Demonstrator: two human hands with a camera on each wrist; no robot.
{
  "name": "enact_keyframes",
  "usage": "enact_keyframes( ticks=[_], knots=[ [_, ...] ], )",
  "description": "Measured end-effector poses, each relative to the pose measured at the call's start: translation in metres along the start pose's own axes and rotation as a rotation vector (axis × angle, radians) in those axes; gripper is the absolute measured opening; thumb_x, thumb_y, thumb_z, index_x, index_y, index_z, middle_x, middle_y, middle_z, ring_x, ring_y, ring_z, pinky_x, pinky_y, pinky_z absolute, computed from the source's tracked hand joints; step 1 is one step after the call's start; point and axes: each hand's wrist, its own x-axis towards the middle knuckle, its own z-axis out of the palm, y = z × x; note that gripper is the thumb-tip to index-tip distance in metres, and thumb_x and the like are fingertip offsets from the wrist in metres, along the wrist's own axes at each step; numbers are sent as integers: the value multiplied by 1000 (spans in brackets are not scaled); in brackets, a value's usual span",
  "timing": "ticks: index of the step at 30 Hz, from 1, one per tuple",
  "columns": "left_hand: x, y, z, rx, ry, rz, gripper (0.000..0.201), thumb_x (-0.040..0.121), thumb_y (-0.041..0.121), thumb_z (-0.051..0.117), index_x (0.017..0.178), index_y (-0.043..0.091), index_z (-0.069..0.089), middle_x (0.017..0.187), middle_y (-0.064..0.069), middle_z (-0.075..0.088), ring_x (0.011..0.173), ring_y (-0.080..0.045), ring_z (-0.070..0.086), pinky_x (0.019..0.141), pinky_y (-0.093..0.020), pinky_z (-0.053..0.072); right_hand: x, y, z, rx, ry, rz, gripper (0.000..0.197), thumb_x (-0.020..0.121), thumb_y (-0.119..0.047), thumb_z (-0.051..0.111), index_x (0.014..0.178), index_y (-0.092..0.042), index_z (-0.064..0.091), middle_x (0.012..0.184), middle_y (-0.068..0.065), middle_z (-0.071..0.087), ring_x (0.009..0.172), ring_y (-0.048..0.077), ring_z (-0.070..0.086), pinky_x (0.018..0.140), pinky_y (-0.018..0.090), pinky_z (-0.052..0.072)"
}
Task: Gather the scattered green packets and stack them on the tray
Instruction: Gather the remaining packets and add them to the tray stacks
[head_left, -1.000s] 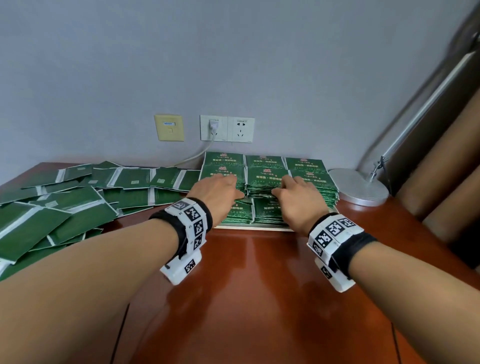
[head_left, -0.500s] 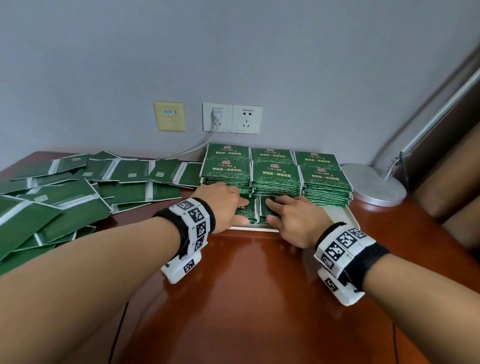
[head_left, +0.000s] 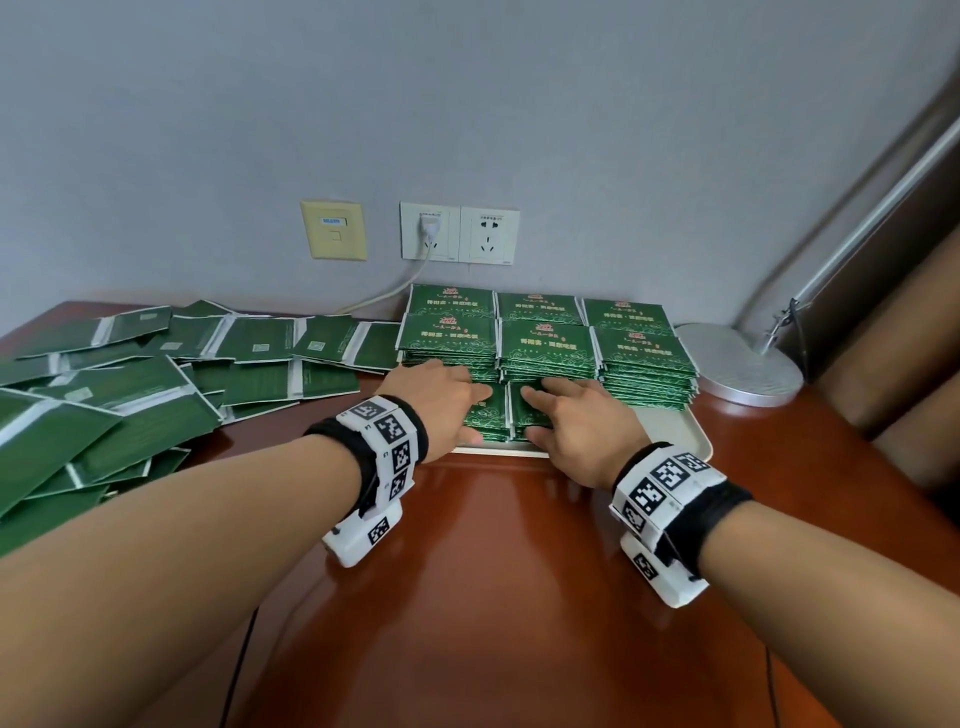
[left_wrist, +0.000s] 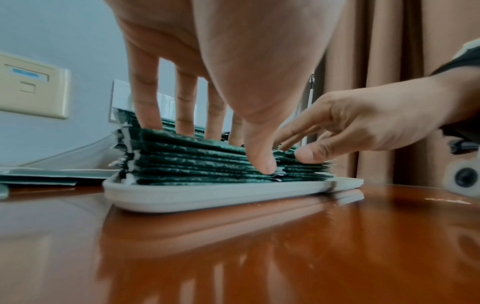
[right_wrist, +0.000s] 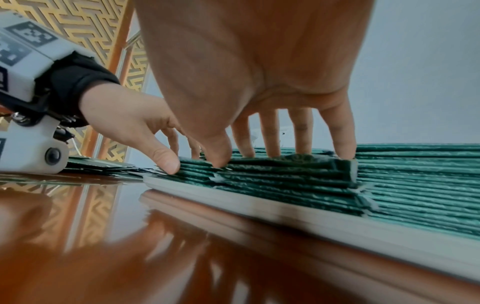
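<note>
Both hands (head_left: 447, 400) now on nearest packets (head_left: 488, 413), print illegible

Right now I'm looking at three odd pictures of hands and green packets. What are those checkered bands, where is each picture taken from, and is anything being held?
No machine here: a person works bare-handed. The checkered wristbands carry small cameras. The wide picture comes from a head-worn camera; the two low ones look along each wrist.

On the brown table sits a pale tray with neat stacks of green packets. More loose packets lie scattered to the left. A lamp base stands to the right.

The left hand and right hand each rest on a low front stack, fingers on top, thumbs against the near edge. Nothing is lifted.
</note>
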Motion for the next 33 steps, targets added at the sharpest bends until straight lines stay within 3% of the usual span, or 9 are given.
enact_keyframes(
  ticks=[4, 8, 13, 16, 19, 22, 26, 29, 33],
  knots=[
    [-19, -11, 4, -12, 41, -23, 64, 94, 61, 51, 148, 32, 36, 139, 5, 47, 126, -23, 46, 93, -48, 51, -8, -21, -15, -29, 115, -36, 53, 98, -48, 48, 146, -26, 44, 151, -1, 43, 136, 30, 38, 108, 48, 40],
    [-47, -29, 4, -31, 60, -97, 64, 92, 63, 51, 146, 30, 38, 138, 3, 48, 125, -23, 48, 90, -44, 51, -8, -64, -31, 10, 169, -140, 47, 97, -43, 52, 138, -20, 54, 136, 2, 56, 122, 29, 49, 99, 43, 47],
    [-88, -69, 14, -64, -39, -276, 66, 87, 62, 59, 141, 27, 44, 133, -1, 53, 121, -27, 55, 91, -45, 48, 2, -129, -34, 37, 93, -278, 44, 92, -41, 57, 130, -19, 57, 123, 4, 58, 115, 29, 56, 92, 41, 51],
    [-112, -95, 22, -66, -110, -365, 69, 82, 57, 70, 136, 20, 50, 126, -3, 57, 117, -28, 58, 93, -43, 50, 16, -167, -24, 0, -42, -339, 59, 88, -47, 66, 138, -19, 51, 132, 4, 54, 122, 29, 54, 99, 42, 48],
    [-125, -116, 31, -67, -179, -432, 65, 78, 52, 78, 126, 15, 55, 124, -4, 57, 115, -28, 59, 91, -41, 50, 33, -200, -12, -43, -174, -348, 69, 80, -49, 77, 135, -16, 51, 132, 7, 54, 124, 31, 53, 101, 45, 47],
    [-125, -127, 39, -111, -210, -457, 71, 73, 52, 82, 127, 15, 57, 122, -6, 59, 113, -30, 61, 92, -42, 52, 52, -224, -11, -11, -212, -339, 76, 73, -48, 83, 134, -14, 51, 131, 7, 55, 124, 32, 53, 100, 48, 47],
    [-116, -137, 41, -147, -239, -433, 69, 66, 51, 87, 119, 17, 60, 109, -4, 58, 103, -29, 64, 83, -37, 53, 78, -238, -17, -85, -247, -325, 105, 55, -54, 91, 137, -11, 44, 133, 7, 49, 127, 31, 48, 96, 51, 49],
    [-107, -145, 40, -149, -282, -411, 78, 63, 55, 87, 122, 16, 54, 106, -4, 56, 103, -28, 63, 79, -34, 48, 97, -238, -16, -92, -291, -328, 124, 46, -59, 93, 143, -7, 34, 142, 10, 41, 136, 33, 38, 106, 54, 42],
    [-99, -155, 42, -198, -322, -417, 94, 54, 62, 89, 126, 13, 51, 116, -7, 64, 105, -29, 65, 87, -36, 54, 111, -235, -12, -100, -330, -321, 145, 45, -63, 91, 152, -5, 14, 151, 16, 28, 143, 36, 25, 115, 54, 28]
  ],
)
